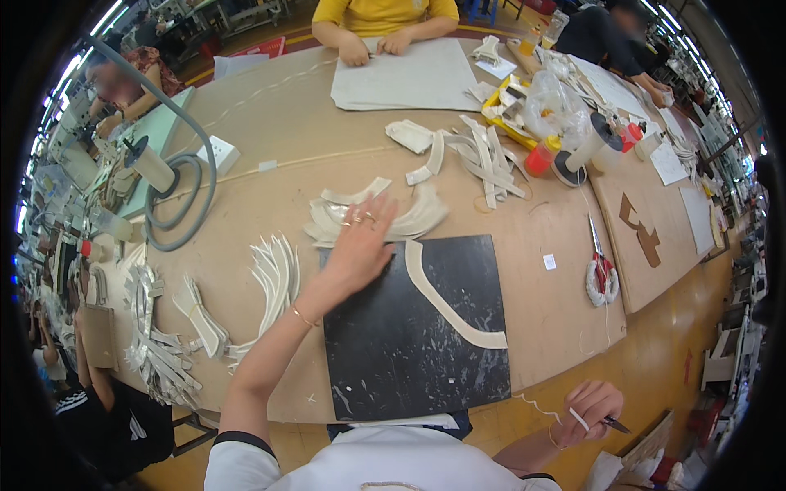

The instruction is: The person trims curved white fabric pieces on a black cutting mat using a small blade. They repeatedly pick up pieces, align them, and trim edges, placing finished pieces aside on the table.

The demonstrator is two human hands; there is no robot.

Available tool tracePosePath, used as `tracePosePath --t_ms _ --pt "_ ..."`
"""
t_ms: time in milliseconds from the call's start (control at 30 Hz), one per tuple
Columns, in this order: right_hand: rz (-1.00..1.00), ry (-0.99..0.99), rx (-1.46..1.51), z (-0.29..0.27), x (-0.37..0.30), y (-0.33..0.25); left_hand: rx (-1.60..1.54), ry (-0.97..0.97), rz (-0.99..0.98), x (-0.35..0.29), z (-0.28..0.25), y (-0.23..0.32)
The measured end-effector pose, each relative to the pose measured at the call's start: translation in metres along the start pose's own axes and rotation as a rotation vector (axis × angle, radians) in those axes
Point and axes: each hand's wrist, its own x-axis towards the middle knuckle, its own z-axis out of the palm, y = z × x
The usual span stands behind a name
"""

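Observation:
My left hand (pixel 364 241) reaches over a pile of curved off-white strips (pixel 422 214) beyond the black board. Its fingers are stretched out and appear to rest on the pile, holding nothing that I can see. A single curved off-white strip (pixel 446 307) lies on the black, white-scuffed board (pixel 385 344) in front of me. Off the table's near edge, at lower right, my right hand (pixel 591 409) is closed around a small dark pointed tool (pixel 616 425), mostly hidden in the fist. A white band circles one of its fingers, and a thin white thread trails leftward from it.
Bundles of white strips (pixel 277 274) lie left of the board. Red-handled scissors (pixel 602 278) rest at right, near bottles and a yellow tray (pixel 512 123). A grey hose (pixel 209 155) arches at left. Across the table, a person in yellow works over white sheets (pixel 401 82).

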Motion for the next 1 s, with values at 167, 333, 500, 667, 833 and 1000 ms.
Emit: tracePosePath --t_ms 167,333,500,667,833,1000 --pt "-0.022 0.046 -0.009 0.011 -0.017 -0.009 -0.116 -0.278 0.174 -0.053 0.021 0.067" --pt "-0.073 0.433 0.002 0.041 -0.010 0.022 -0.104 -0.248 -0.184 -0.130 0.014 0.111" --pt "0.876 0.355 -0.014 0.068 0.034 0.079 -0.413 -0.206 -0.328 -0.176 -0.014 0.146" --pt "0.840 0.128 0.100 0.084 0.075 0.112 -1.784 -0.205 -0.725 -0.187 -0.042 0.127" --pt "0.878 0.053 0.043 0.093 0.084 0.121 -1.934 -0.119 -0.781 -0.180 -0.050 0.112" --pt "0.985 0.060 -0.007 0.098 0.087 0.129 -1.793 0.029 -0.827 -0.179 -0.045 0.106"
